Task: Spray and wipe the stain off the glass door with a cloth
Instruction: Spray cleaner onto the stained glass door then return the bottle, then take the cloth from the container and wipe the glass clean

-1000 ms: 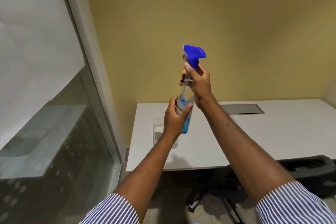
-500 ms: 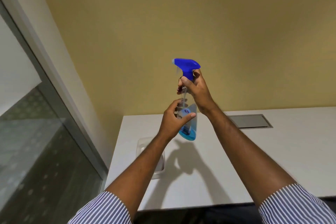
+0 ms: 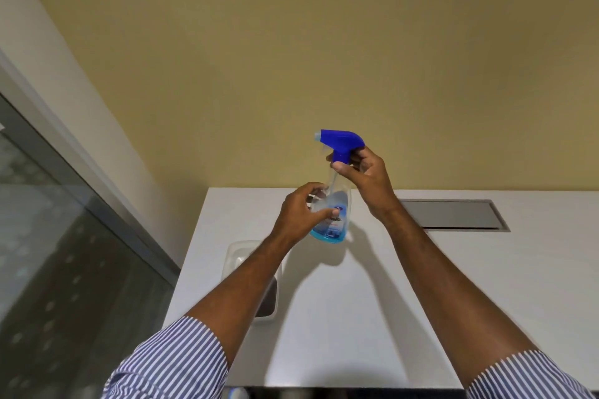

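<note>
The spray bottle [image 3: 334,214] was held upright in the air above the white table [image 3: 421,285], with a little blue liquid at its bottom and its blue trigger head [image 3: 340,144] pointing to the left. The left hand [image 3: 299,214] was wrapped around the clear body of the bottle, thumb in front on the label. The right hand [image 3: 364,178] gripped the neck just under the trigger head, fingers closed around it. A clear plastic container [image 3: 246,259] lay on the table below the left forearm. The glass door [image 3: 64,269] stood at the far left, well apart from the bottle.
</note>
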Action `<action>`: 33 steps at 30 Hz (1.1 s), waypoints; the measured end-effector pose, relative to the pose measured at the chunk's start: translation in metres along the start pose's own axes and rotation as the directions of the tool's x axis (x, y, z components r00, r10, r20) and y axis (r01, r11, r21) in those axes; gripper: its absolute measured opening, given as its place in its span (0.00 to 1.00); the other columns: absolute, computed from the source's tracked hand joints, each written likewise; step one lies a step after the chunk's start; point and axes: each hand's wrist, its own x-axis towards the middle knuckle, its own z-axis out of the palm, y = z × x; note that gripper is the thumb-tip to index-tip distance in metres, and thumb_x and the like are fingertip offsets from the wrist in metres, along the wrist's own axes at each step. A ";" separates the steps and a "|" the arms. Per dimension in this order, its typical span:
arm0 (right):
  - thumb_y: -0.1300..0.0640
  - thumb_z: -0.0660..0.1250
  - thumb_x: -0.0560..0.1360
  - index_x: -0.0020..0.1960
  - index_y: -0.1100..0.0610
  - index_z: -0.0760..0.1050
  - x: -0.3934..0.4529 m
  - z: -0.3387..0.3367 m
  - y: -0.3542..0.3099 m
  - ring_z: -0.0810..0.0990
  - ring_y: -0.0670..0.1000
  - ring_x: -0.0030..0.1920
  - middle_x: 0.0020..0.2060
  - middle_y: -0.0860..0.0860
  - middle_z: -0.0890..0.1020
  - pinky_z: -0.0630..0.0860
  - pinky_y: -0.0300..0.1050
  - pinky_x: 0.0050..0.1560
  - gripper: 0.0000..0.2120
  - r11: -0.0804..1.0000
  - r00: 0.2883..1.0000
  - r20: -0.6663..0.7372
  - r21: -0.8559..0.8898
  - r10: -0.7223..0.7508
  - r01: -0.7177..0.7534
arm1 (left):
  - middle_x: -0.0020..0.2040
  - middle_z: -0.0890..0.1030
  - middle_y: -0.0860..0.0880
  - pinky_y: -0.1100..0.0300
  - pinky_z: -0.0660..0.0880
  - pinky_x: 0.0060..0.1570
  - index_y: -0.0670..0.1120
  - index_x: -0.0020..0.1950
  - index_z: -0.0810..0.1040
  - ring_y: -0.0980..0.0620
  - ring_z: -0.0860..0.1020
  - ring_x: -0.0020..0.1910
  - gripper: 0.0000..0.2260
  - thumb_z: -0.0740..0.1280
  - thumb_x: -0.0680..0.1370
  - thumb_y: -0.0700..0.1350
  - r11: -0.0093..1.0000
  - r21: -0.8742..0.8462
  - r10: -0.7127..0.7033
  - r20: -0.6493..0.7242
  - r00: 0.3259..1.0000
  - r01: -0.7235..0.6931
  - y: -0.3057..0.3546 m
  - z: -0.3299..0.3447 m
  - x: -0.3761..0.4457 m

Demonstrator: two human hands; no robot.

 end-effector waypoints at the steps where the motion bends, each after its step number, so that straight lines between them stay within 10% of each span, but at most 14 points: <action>1: 0.67 0.72 0.78 0.65 0.57 0.78 0.000 0.001 0.007 0.85 0.51 0.55 0.51 0.50 0.88 0.80 0.42 0.58 0.17 1.000 1.000 0.021 -0.004 0.019 -0.019 | 0.54 0.84 0.53 0.57 0.81 0.52 0.54 0.60 0.80 0.52 0.82 0.52 0.24 0.83 0.67 0.52 1.000 0.022 -0.019 0.012 1.000 0.018 -0.008 0.002 0.003; 33: 0.68 0.69 0.80 0.64 0.57 0.78 -0.035 0.014 0.163 0.84 0.51 0.60 0.56 0.48 0.87 0.81 0.39 0.55 0.15 0.910 0.897 0.155 -0.110 0.414 -0.401 | 0.64 0.83 0.46 0.59 0.78 0.61 0.46 0.71 0.76 0.50 0.81 0.56 0.27 0.79 0.74 0.50 0.869 0.139 -0.487 0.061 0.871 0.476 -0.131 0.054 0.006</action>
